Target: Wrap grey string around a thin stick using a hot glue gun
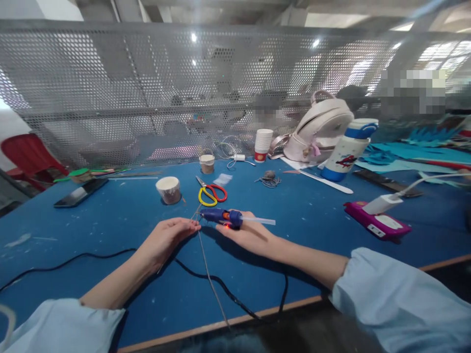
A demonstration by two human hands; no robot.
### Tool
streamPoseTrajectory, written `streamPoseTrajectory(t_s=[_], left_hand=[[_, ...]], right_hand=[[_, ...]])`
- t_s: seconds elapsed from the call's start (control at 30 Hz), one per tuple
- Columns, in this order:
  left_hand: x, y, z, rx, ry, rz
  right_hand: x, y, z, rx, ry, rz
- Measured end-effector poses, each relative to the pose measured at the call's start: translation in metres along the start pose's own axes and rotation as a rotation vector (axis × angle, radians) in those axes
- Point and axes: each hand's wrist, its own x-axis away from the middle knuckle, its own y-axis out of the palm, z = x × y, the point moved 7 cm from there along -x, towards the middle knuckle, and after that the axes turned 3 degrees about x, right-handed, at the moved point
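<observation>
A blue hot glue gun (215, 215) is gripped in my right hand (248, 233), its nozzle pointing left. A pale glue stick (263, 221) sticks out of its back end, and a red light glows on its body. My left hand (172, 233) pinches a thin grey cord (206, 267) close to the nozzle. The cord trails down over the table's front edge. What sits right at my left fingertips is too small to make out. Just beyond the nozzle lie scissors (209, 195) with one yellow and one red handle.
A white-topped paper cup (169, 190), a smaller wrapped cup (207, 164) and grey yarn (269, 179) stand or lie behind my hands. A black cable (221, 280) crosses the front. Rightward are stacked paper cups (263, 145), a bottle (348, 149), a backpack (316, 130) and a purple power strip (377, 223); leftward, a phone (81, 192).
</observation>
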Motion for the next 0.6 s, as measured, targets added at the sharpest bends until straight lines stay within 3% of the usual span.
streamPoseTrajectory(t_s=[0.43, 0.6], left_hand=[[0.004, 0.002, 0.003, -0.023, 0.028, 0.003], [0.005, 0.005, 0.005, -0.076, 0.057, -0.022]], right_hand=[[0.006, 0.004, 0.01, 0.05, 0.095, 0.035], [0.009, 0.003, -0.001, 0.049, 0.025, 0.017]])
